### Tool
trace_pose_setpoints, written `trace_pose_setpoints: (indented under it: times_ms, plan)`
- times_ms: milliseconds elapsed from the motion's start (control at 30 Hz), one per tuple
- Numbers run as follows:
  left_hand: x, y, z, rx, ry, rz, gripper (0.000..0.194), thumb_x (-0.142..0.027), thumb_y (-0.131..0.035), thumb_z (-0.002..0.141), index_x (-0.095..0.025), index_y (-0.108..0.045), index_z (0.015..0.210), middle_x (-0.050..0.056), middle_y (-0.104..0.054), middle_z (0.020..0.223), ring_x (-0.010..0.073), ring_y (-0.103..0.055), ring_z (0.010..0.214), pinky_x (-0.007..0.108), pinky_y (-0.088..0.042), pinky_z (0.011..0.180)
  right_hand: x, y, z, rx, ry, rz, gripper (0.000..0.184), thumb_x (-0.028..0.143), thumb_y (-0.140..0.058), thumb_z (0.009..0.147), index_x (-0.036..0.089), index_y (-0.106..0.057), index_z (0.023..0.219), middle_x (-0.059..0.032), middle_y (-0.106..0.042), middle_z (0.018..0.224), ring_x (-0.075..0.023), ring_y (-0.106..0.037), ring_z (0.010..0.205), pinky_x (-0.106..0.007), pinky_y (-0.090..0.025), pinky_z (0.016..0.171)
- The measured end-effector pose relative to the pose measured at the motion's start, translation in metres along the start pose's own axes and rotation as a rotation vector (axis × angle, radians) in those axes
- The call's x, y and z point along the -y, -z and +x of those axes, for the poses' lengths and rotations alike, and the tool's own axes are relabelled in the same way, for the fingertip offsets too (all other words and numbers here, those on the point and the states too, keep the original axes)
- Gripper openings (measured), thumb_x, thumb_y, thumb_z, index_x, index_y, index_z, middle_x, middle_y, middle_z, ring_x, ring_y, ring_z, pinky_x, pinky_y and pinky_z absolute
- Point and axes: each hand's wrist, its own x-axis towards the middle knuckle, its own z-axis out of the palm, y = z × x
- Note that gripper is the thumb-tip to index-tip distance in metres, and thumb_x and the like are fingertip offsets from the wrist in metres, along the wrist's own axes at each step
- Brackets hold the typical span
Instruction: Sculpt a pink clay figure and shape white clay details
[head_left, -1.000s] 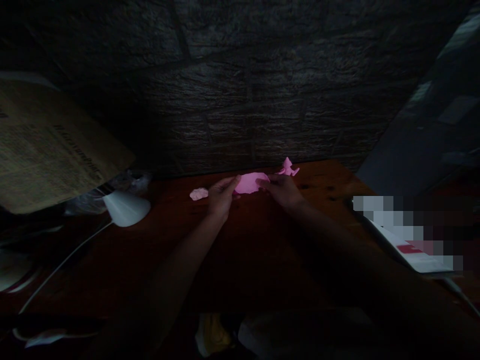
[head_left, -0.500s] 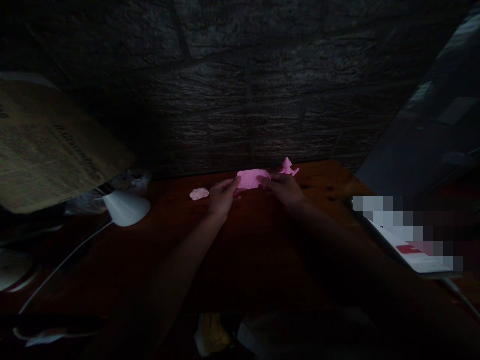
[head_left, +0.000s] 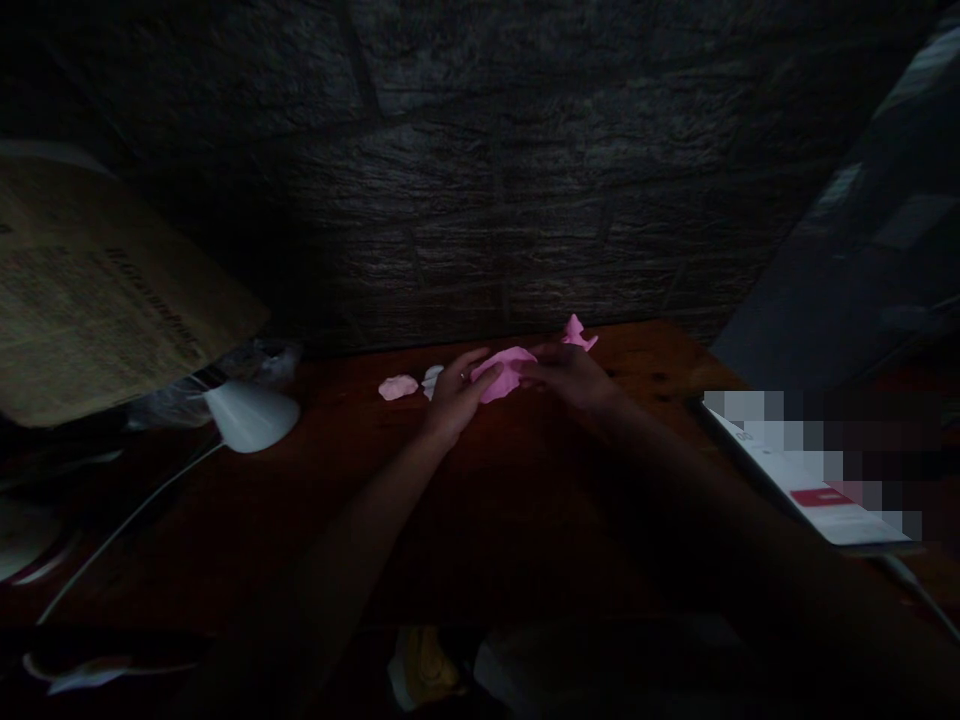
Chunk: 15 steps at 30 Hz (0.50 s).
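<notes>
Since half a second ago, the pink sheet [head_left: 511,355] has tipped over and its outline has changed, and the left hand [head_left: 452,397] has shifted so that its thumb lies across the sheet's near side. From where I watch, going left to right, I see a printed brown paper bag [head_left: 112,300], then a white cone-shaped shade [head_left: 255,417] with a cord. Next on the wooden tabletop [head_left: 487,500] lies a pale pink lump [head_left: 398,387], and just beside it a white piece [head_left: 430,380], partly hidden by the left hand. That hand pinches the sheet's left side; the right hand [head_left: 574,373] grips its right edge — so the sheet is held between the two, near the dark wall [head_left: 525,210]. Behind the right hand stands a small pink figure [head_left: 576,327]; I can't tell whether they touch. Farther right lies a white-faced device [head_left: 832,510], partly pixelated.
</notes>
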Motion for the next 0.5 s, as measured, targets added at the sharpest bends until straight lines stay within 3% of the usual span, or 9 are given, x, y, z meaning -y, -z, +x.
trace_pose_setpoints:
  times_ms: [133,200,367,500]
  plan:
    - [0.0015,0.0024,-0.0021,0.164,0.008,0.069,0.025,-0.039,-0.08,0.073,-0.017,-0.077,0.086,0.004,-0.073,0.084,0.0169,-0.065,0.079,0.028,-0.049,0.072,-0.0005,-0.0001,-0.0006,0.046,0.033,-0.045,0.029,0.037,-0.092,0.068,0.016,-0.075,0.078,-0.0048,-0.075,0.069,-0.0139,-0.068,0.064,-0.021,-0.049,0.054]
    - [0.0036,0.0035,-0.0017,0.142,0.028,0.065,0.024,-0.038,-0.082,0.07,-0.017,-0.076,0.08,0.002,-0.07,0.076,0.0147,-0.062,0.072,0.026,-0.045,0.066,-0.0013,0.0003,-0.0005,0.028,0.057,-0.05,0.029,0.039,-0.09,0.07,0.016,-0.076,0.079,-0.0057,-0.076,0.072,-0.0147,-0.069,0.067,-0.022,-0.05,0.056]
    - [0.0093,0.0028,0.0026,0.064,0.155,-0.131,0.028,-0.033,-0.085,0.064,-0.015,-0.076,0.085,0.004,-0.072,0.081,0.0148,-0.063,0.073,0.027,-0.046,0.067,-0.0019,0.0033,0.0,0.031,0.048,-0.026,0.022,0.036,-0.086,0.075,0.017,-0.079,0.081,-0.0064,-0.078,0.081,-0.0148,-0.069,0.074,-0.024,-0.05,0.064]
    - [0.0086,0.0014,0.0021,0.053,0.148,-0.138,0.025,-0.029,-0.085,0.063,-0.015,-0.075,0.082,0.003,-0.071,0.079,0.0145,-0.062,0.073,0.028,-0.046,0.07,-0.0026,0.0014,-0.0016,0.008,-0.018,-0.015,0.018,0.033,-0.087,0.074,0.018,-0.079,0.076,-0.0056,-0.076,0.077,-0.0152,-0.069,0.075,-0.025,-0.052,0.066]
